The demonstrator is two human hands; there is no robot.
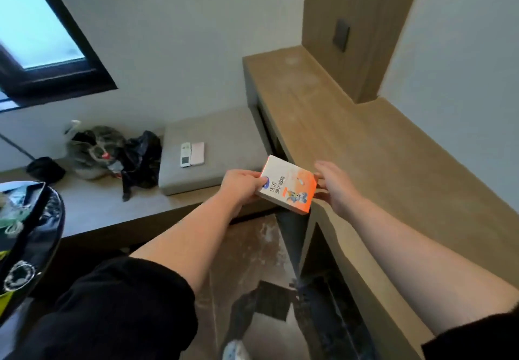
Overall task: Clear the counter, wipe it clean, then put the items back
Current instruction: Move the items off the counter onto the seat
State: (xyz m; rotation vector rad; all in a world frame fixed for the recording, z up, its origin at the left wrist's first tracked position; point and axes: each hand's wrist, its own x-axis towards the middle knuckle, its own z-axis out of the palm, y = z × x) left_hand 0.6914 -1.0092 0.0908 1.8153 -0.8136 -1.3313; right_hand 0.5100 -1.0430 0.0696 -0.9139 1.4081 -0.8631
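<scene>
Pinching box (288, 188) with left grip (243, 188), just above table (365, 146) corner. Touching box edge with right grip (335, 188); cannot tell if clenched round it. Seems to be clearing table. Next, need to put box on cushion (219, 134).

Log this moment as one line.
left hand grips box | right hand touches box | box at counter corner | remote on cushion
</scene>
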